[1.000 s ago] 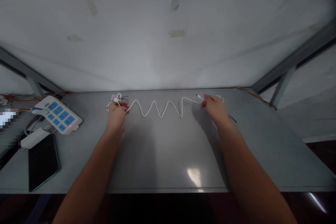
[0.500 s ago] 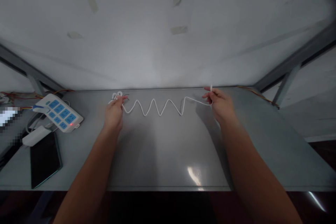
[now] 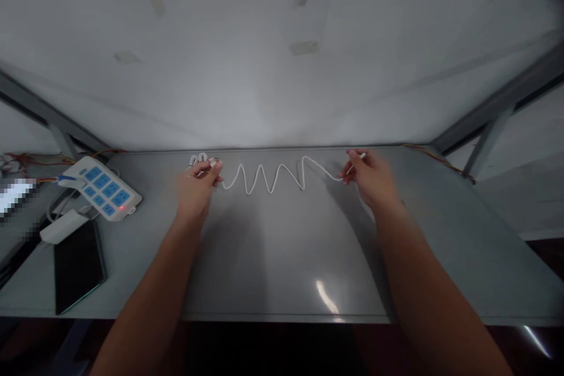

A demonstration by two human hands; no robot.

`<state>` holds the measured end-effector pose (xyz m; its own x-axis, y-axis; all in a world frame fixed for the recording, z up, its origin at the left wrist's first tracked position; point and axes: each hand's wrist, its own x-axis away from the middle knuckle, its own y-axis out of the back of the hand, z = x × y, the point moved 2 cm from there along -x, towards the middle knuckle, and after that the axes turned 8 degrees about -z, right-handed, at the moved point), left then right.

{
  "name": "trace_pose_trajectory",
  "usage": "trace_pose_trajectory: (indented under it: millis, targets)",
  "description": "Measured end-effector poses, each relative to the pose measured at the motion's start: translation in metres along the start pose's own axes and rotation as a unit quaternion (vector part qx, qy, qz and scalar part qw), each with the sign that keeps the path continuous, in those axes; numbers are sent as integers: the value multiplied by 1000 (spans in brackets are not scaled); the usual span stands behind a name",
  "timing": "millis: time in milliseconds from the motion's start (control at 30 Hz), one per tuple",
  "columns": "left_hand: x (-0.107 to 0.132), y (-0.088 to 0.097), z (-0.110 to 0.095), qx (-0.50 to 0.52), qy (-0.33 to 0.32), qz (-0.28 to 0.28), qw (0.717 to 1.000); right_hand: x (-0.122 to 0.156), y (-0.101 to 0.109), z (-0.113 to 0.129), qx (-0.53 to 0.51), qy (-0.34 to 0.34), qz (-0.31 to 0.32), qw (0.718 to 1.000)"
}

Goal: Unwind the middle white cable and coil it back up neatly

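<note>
A white cable (image 3: 268, 178) lies in zigzag bends across the far part of a grey table (image 3: 282, 258). My left hand (image 3: 196, 188) pinches its left end, fingers closed, beside a small white bundle of cable (image 3: 197, 159) near the wall. My right hand (image 3: 372, 179) holds the cable's right end, fingers curled round it, with the white plug tip sticking out past the fingers. Both forearms reach forward from the near edge.
At the left stand a white power strip (image 3: 102, 188) with blue sockets and a red light, a white adapter (image 3: 61, 227) and a black phone (image 3: 79, 264). Coloured wires run along the back left and back right corners. Grey frame bars slope at both sides.
My left hand has slid a little to the right along the cable, squeezing the zigzag shorter. My right hand has turned the plug end, and it now points to the right.
</note>
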<state>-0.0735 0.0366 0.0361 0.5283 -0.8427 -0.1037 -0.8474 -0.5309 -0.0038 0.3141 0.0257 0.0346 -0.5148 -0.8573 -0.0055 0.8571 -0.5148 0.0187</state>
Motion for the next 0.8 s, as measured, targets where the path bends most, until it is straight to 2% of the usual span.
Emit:
trace_pose_trajectory:
  millis: [167,300,433,600,800]
  targets:
    - [31,-19,-1,-24,-34,103,994,38,-33,10,37,33,147,988]
    - [54,-30,-9,-70,-81,181,978,62,-51,16,139,162,191,958]
    - [70,-37,-14,-76,-115,249,959,72,-60,11,177,175,248,936]
    - [75,-39,-11,-75,-139,284,946,77,-63,6,179,243,292,908]
    - [70,-37,-8,-50,-167,280,944,83,-61,12,160,316,310,882]
